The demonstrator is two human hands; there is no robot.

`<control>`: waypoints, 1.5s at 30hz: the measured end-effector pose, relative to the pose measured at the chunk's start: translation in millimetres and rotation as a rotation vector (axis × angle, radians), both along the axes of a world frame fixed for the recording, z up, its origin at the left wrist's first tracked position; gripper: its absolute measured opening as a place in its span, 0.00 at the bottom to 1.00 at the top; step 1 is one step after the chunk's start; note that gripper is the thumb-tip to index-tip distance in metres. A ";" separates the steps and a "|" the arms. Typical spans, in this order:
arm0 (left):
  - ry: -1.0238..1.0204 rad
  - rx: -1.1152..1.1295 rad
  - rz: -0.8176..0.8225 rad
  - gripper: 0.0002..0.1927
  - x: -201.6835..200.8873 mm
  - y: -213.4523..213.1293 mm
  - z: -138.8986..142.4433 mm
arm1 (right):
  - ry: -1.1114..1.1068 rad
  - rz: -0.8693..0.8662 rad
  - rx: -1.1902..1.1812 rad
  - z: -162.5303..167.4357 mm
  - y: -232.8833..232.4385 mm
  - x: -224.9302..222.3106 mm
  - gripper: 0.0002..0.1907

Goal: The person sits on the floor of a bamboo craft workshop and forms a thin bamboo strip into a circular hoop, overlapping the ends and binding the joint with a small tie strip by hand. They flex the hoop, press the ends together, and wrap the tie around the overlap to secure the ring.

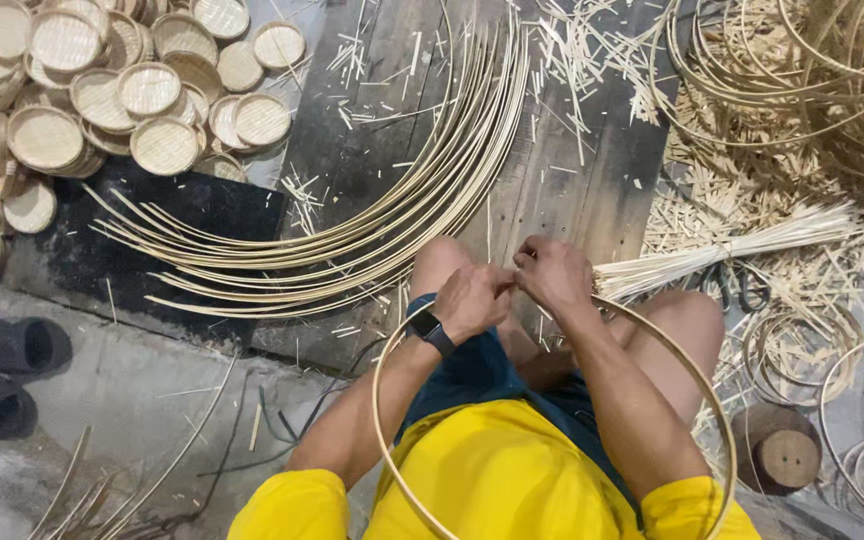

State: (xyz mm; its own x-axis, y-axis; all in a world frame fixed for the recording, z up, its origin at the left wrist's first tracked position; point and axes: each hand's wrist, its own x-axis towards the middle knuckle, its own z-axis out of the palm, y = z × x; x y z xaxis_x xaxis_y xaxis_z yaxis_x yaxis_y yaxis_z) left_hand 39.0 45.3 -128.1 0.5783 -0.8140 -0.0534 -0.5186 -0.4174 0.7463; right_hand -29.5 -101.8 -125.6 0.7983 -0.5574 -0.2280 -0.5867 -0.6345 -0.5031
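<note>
Close in, a thin bamboo hoop [384, 440] rings the person's lap, its pale strip curving around both forearms and over the yellow shirt [497, 480], with its far edge meeting at the hands. Left hand [474, 298], with a dark watch [432, 330] on the wrist, is curled narrow, fingers pinched on the hoop's top. Right hand [552, 272] is likewise closed tight on the same spot, the 2 hands touching. Just beside the right hand lies a tied bundle of short bamboo sticks [732, 248]. Beyond the knees, long curved bamboo strips [392, 225] fan across a dark wooden board [592, 190]. Farther left, shallow round woven baskets [102, 95] lie heaped, each empty. Far right, more coiled hoops [802, 80] pile over scattered offcuts.
</note>
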 end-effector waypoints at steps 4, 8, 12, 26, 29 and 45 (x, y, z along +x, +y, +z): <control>0.014 0.135 0.005 0.11 7.8 -6.1 4.3 | -0.310 0.123 -0.130 10.2 10.7 -10.8 0.07; 0.159 0.061 0.084 0.12 31.2 -13.1 -7.3 | -0.767 0.080 0.142 5.8 12.7 -36.3 0.07; 1.024 -0.209 0.097 0.10 34.2 -24.7 -18.8 | -0.762 -0.241 0.937 -7.4 -8.8 -60.2 0.10; 1.673 -0.745 0.050 0.11 -43.2 -79.2 -28.4 | -0.906 -0.287 0.190 9.9 -0.3 -87.1 0.04; 1.739 -0.643 0.140 0.20 -45.7 -85.4 -32.8 | -0.871 -0.316 0.024 10.3 2.1 -88.7 0.06; 1.802 -0.668 0.119 0.11 -37.9 -86.6 -36.1 | -0.925 -0.293 0.021 2.8 17.2 -85.7 0.07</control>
State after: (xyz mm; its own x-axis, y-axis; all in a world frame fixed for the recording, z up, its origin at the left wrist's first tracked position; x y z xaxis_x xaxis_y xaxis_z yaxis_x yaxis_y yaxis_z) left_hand 1.0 -41.4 -164.2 0.2508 -0.9188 -0.3048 0.9362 0.1501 0.3179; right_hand -115.2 -84.6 -122.8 0.4978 -0.7655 0.4078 -0.0869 -0.5118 -0.8547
